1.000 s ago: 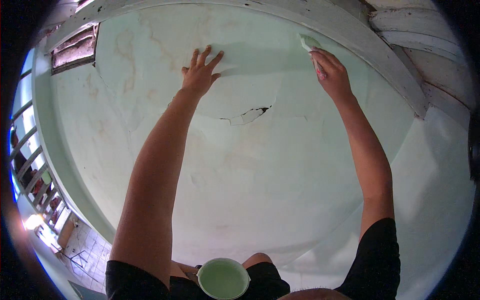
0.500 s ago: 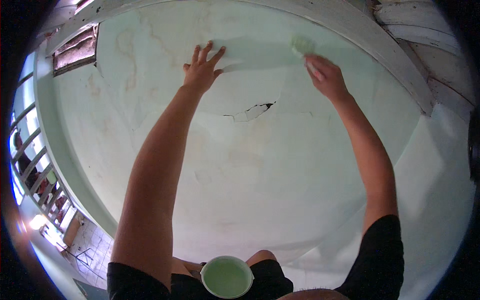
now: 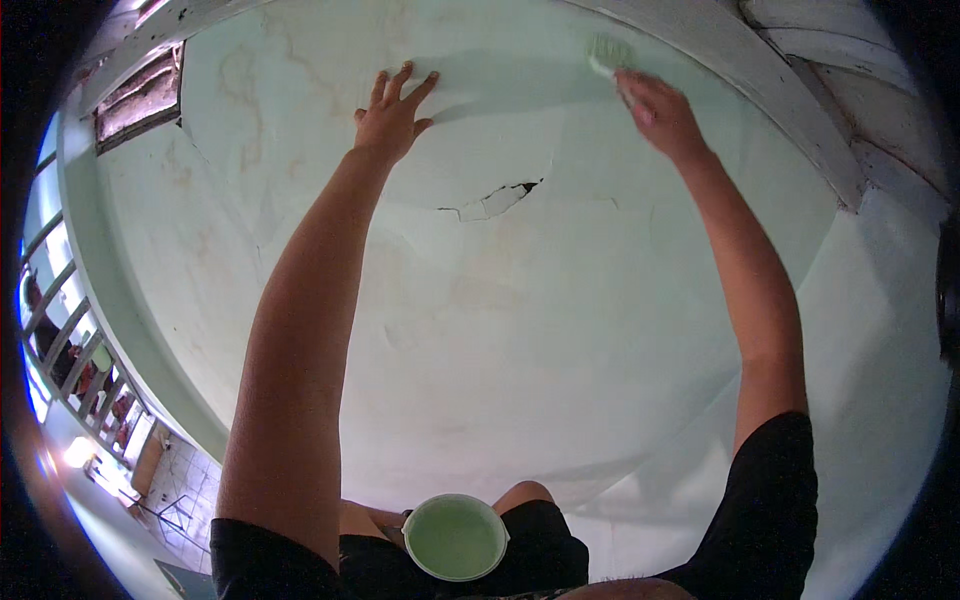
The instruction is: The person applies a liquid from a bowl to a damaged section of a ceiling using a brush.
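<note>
My right hand point(image 3: 663, 112) is wrapped round the handle of a paintbrush point(image 3: 610, 54). Its pale green bristles lie against the upper right part of a light green wall point(image 3: 560, 290). Fingers spread, my left hand point(image 3: 388, 118) rests on the same wall, left of the brush. Between and below the hands is a jagged crack point(image 3: 497, 200) with a dark gap at one end. A round white bucket point(image 3: 503, 540) holding pale green paint sits low in front of me, between my legs.
A whitish beam point(image 3: 740, 85) curves along the top. At upper left is a slatted opening point(image 3: 142, 95). Barred railings point(image 3: 62, 330) stand at far left, with a person partly visible behind them. Below them lies a tiled floor point(image 3: 185, 490) with a thin dark stand. A plain wall joins at right.
The brush has moved slightly upward on the wall and is less blurred. The whole view has shifted a little; my left hand stays spread on the wall.
</note>
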Tool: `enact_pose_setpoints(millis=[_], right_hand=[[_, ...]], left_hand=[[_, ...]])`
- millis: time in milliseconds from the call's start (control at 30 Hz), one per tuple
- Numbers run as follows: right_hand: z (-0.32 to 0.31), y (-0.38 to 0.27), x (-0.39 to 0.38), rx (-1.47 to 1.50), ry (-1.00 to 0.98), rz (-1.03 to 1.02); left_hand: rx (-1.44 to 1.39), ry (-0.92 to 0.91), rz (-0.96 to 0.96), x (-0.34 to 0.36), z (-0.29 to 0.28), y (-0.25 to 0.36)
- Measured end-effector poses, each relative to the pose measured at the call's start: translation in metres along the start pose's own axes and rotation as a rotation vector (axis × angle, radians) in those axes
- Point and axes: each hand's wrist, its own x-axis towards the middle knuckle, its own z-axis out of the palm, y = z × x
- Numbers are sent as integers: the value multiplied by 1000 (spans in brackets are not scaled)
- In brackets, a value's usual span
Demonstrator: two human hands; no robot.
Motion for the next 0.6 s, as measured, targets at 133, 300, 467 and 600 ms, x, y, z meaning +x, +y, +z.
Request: enact_pose_setpoints(millis=[133,300,467,600], right_hand=[[7,-60,-74,144,-232,-111],[-1,-114,-104,539,-565,35],[-18,-33,-31,535,-453,331],[-30,10,32,297,-279,331]], left_hand=[[-21,-35,-3,-1,-13,7],[-20,-79,-34,-4,-18,7],[-40,-64,-20,0,-16,10],[-49,-60,-13,-1,-11,7]])
